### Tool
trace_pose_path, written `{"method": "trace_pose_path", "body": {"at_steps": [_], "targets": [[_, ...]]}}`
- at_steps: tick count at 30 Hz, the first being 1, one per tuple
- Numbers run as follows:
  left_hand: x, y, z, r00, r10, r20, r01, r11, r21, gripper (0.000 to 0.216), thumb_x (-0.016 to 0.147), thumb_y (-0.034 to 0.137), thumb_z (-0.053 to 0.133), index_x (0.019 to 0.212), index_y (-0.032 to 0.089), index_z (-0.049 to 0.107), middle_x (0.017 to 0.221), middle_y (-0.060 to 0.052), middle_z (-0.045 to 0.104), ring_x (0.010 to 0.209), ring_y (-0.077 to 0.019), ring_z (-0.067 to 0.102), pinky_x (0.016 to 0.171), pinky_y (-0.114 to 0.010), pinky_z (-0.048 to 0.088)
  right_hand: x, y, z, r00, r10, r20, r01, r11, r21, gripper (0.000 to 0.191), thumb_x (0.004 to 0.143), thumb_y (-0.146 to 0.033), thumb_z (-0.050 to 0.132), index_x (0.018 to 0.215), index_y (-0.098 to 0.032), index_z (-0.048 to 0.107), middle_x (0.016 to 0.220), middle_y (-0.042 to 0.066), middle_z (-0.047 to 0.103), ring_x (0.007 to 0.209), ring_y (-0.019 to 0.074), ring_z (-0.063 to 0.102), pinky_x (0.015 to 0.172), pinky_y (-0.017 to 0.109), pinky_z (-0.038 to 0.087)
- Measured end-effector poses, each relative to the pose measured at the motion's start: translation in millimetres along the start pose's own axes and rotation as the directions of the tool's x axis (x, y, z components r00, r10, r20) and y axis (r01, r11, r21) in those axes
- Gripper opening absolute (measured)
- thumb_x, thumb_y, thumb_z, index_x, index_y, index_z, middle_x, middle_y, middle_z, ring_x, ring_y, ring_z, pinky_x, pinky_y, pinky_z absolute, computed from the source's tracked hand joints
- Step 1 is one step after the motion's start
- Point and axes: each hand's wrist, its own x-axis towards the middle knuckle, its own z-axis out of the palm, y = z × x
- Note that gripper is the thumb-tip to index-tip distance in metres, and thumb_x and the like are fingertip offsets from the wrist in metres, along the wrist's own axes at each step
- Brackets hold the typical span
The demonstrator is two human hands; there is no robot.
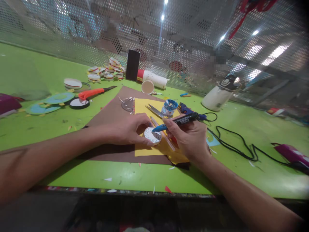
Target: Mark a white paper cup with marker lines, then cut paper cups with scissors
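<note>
My left hand (131,129) grips a small round white disc (152,139) by its rim, between thumb and fingers. Dark lines and dots mark the disc's top face. In my right hand (191,137) is a marker pen (180,121), black at the back and blue toward the tip. Its tip touches or hovers just over the disc; I cannot tell which. Beneath both hands lies a yellow sheet (141,108) on a larger brown sheet (109,112). A pencil-like stick (170,142) rests by my right fingers. Just beyond are a small blue-patterned jar (169,109) and pointed metal blades (155,111).
A blue glue gun (185,109) trails a black cord (238,151) to the right. An orange-handled cutter (91,93), blue discs (44,108) and several small decorated pieces (108,71) lie left. Paper cups (154,79), a dark upright slab (132,64) and a white bottle (214,96) stand behind.
</note>
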Motion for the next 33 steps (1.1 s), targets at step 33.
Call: {"method": "trace_pose_path", "body": {"at_steps": [33], "targets": [[0.2, 0.0, 0.0, 0.999, -0.032, -0.002, 0.032, 0.999, 0.009, 0.044, 0.076, 0.054, 0.071, 0.103, 0.02, 0.063, 0.098, -0.004, 0.062, 0.085, -0.0203, 0.055, 0.073, -0.031, 0.043, 2.1, -2.8, 2.2, 0.997, -0.073, -0.006, 0.072, 0.997, -0.005, 0.026, 0.082, -0.035, 0.073, 0.063, -0.018, 0.066, 0.051, -0.004, 0.058, 0.045, 0.0089, 0.05, 0.045, 0.022, 0.044]]}}
